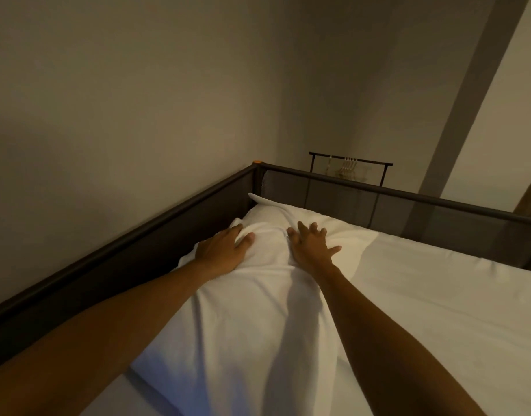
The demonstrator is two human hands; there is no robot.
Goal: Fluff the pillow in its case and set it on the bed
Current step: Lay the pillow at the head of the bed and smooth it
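A white pillow in its case lies lengthwise on the bed, close to the dark left rail. Both my hands press down on its far half. My left hand lies near the pillow's left edge, its fingers curled into a fold of the case. My right hand rests flat on the pillow with the fingers spread. The far corner of the case sticks up by the bed's corner.
A dark metal frame with mesh panels runs along the left side and the far end of the bed. Behind it stands a black clothes rack with several hangers. Plain walls meet in the corner beyond.
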